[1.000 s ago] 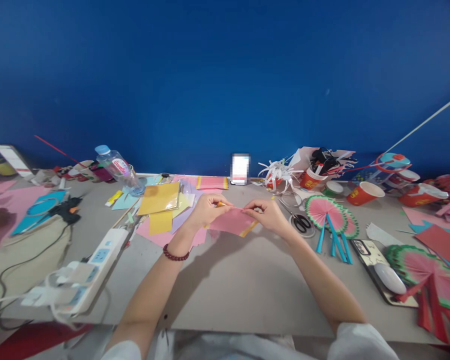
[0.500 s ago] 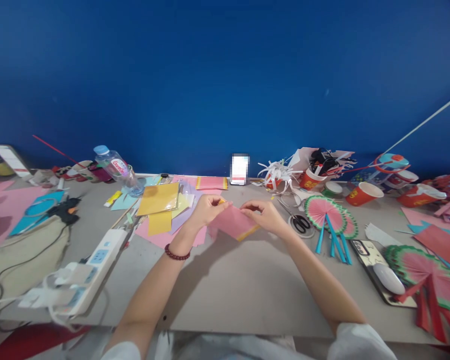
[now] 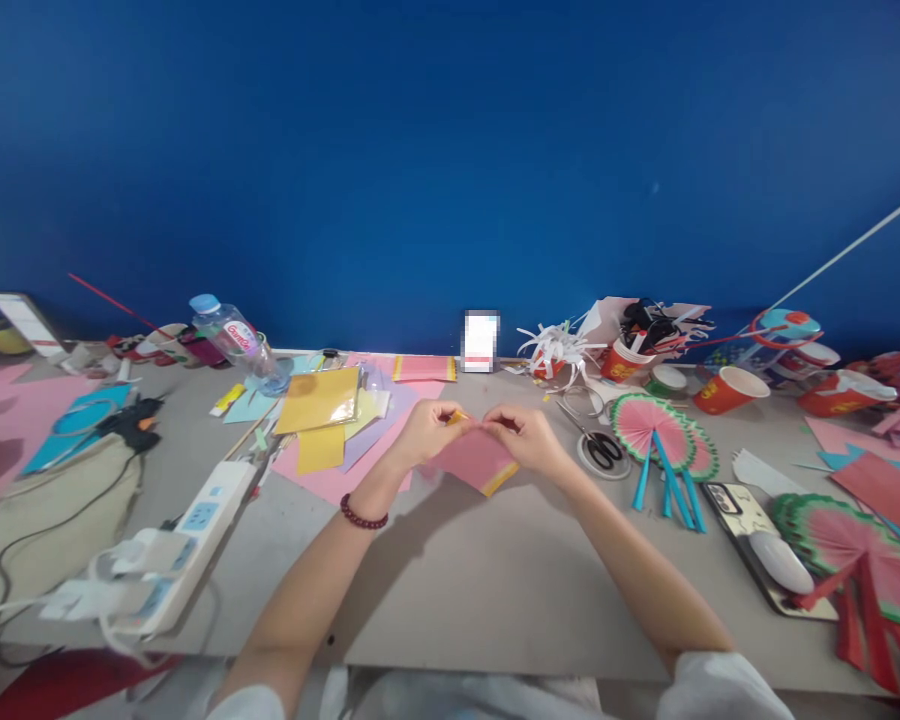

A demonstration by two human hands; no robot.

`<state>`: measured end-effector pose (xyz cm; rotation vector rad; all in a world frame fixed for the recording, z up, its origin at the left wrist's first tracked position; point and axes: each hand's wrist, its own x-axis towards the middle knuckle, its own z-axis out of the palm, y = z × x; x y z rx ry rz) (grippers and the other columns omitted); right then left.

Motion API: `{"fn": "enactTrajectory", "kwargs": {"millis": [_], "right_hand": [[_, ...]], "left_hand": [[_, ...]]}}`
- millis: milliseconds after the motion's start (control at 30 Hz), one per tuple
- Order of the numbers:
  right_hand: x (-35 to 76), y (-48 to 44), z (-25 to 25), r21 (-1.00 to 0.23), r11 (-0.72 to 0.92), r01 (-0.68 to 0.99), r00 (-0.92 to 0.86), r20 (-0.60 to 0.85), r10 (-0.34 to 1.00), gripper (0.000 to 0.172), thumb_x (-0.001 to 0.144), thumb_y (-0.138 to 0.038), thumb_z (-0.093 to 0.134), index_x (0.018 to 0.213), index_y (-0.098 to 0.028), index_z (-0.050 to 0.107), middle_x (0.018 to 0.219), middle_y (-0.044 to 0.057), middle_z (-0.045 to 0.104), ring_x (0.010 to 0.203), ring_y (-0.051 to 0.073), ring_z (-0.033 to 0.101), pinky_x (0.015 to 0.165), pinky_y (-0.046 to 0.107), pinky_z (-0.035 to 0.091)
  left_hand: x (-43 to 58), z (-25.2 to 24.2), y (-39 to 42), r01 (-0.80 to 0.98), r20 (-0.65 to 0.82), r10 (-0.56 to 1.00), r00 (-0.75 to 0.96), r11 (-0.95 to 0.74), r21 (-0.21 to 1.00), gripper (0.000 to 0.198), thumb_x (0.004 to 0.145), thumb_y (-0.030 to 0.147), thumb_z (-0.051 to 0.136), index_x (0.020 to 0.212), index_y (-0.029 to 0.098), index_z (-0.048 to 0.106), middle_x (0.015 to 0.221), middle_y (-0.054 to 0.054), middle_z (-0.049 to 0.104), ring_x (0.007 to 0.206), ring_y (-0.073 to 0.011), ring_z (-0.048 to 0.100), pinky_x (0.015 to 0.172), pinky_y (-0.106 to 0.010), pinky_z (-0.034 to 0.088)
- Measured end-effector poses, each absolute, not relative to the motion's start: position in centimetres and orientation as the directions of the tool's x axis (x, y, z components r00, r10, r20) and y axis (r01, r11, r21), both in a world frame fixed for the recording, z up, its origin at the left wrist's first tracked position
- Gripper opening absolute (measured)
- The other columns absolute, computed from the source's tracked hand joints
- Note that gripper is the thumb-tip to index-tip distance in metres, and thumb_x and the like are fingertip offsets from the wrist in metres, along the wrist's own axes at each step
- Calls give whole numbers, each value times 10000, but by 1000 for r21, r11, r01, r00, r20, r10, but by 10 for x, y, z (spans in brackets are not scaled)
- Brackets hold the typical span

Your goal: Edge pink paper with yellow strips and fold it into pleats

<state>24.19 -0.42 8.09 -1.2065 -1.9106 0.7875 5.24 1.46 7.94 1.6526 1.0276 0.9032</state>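
Note:
Between my hands, just above the grey table (image 3: 450,600), is a sheet of pink paper (image 3: 471,460) with yellow edges. My left hand (image 3: 436,432) pinches its upper edge on the left, and a bit of yellow edge shows by the fingers. My right hand (image 3: 521,437) grips the same edge a short way to the right, thumb and fingers pressed together. The two sets of fingertips are almost touching. Beyond them, against the blue wall, lies another pink paper piece (image 3: 424,369) with yellow ends.
Left of my hands are yellow paper packs (image 3: 319,398), a tilted plastic bottle (image 3: 232,335) and a white power strip (image 3: 202,540). To the right are scissors (image 3: 600,450), a pink pleated fan (image 3: 649,425), a mouse (image 3: 780,562) on a phone, and a red cup (image 3: 729,390). A lit phone (image 3: 481,345) stands at the wall.
My hands have come closer together along the paper's upper edge, the left moving right. The pink sheet has shifted slightly down and right, still held by both hands.

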Motion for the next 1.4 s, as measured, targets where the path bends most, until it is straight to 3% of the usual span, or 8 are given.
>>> {"fn": "enactTrajectory", "kwargs": {"millis": [267, 467, 833, 967, 1167, 1400], "right_hand": [[256, 2, 85, -877, 213, 431, -313, 77, 947, 276, 794, -421, 580, 844, -174, 692, 831, 53, 706, 717, 166, 613, 615, 258, 460], [260, 7, 79, -917, 156, 368, -297, 43, 954, 256, 777, -407, 609, 814, -166, 686, 805, 39, 695, 717, 153, 606, 669, 266, 456], [251, 5, 78, -821, 304, 483, -162, 257, 953, 169, 774, -280, 568, 684, -196, 684, 691, 27, 691, 648, 155, 586, 623, 262, 426], [255, 6, 79, -891, 231, 391, -213, 156, 964, 211, 772, -369, 604, 762, -189, 712, 761, 35, 711, 696, 166, 612, 637, 261, 447], [269, 12, 81, -989, 21, 145, -387, -37, 921, 490, 833, -572, 496, 1034, -175, 704, 947, 63, 724, 864, 187, 656, 772, 292, 492], [272, 11, 87, -983, -46, 180, -392, -115, 913, 381, 726, -465, 691, 988, -189, 724, 999, 63, 726, 907, 205, 668, 862, 335, 503]], "left_hand": [[36, 87, 22, 122, 66, 965, 255, -100, 988, 322, 665, 443, 724, 620, 136, 639, 655, -22, 618, 614, -121, 531, 572, -235, 423], [31, 91, 27, 65, -5, 980, 200, -9, 998, 339, 549, 439, 797, 660, 133, 701, 638, -29, 658, 631, -142, 575, 614, -255, 447], [23, 88, 29, 101, 43, 962, 271, -73, 992, 302, 658, 438, 745, 750, 150, 738, 749, -53, 701, 731, -171, 601, 673, -263, 453], [19, 90, 30, 97, 69, 947, 315, -105, 990, 311, 659, 458, 745, 713, 152, 731, 741, -52, 694, 751, -175, 599, 687, -266, 457], [15, 87, 34, 102, 52, 971, 233, -78, 992, 364, 651, 511, 737, 648, 148, 704, 658, -34, 647, 652, -139, 553, 617, -253, 432], [12, 85, 37, 124, 50, 987, 155, -70, 990, 384, 635, 501, 746, 547, 145, 634, 562, -7, 575, 580, -117, 500, 553, -241, 383]]}}
